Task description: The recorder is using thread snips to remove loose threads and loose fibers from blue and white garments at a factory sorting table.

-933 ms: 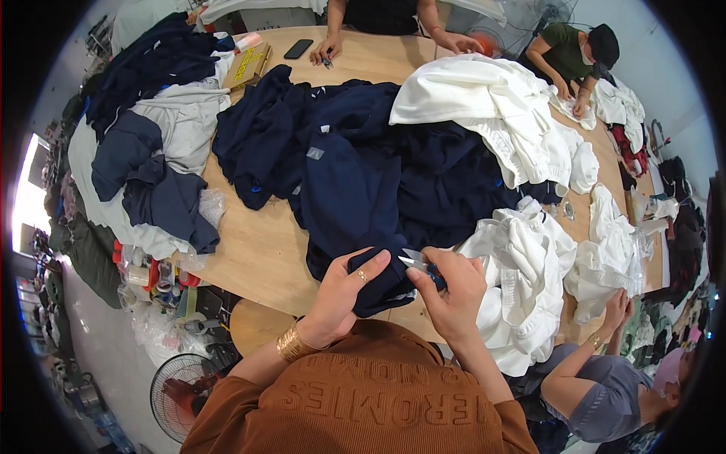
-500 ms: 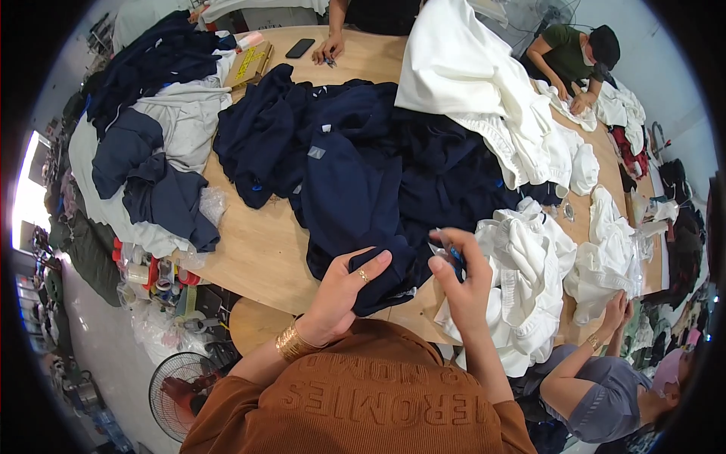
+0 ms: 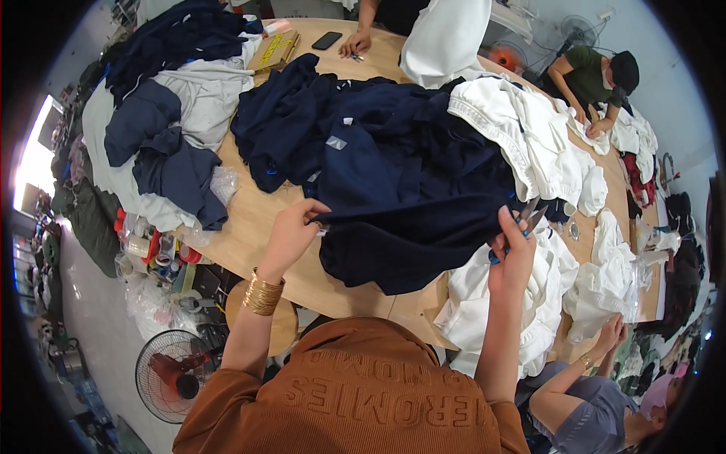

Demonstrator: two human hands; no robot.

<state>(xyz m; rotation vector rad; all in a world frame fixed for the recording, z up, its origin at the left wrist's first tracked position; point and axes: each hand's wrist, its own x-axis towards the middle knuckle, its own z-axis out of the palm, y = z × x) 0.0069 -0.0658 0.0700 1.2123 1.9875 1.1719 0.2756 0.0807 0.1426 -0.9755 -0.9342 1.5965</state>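
Evidently mid-trimming: left hand [image 3: 291,231] pinches the navy garment [image 3: 408,204] hem at nine o'clock, right hand [image 3: 513,250] grips small snips [image 3: 529,216] at three o'clock; locating loose threads probably follows.

Bright, even daylight — window glare at left — fisheye-bent, dark-vignetted edges.

A light wooden table [image 3: 257,219] carries heaps of clothing. Navy garments [image 3: 393,174] fill its centre, white garments [image 3: 560,159] its right side, grey and blue pieces [image 3: 174,129] its left; a phone [image 3: 327,40] lies at the far edge.
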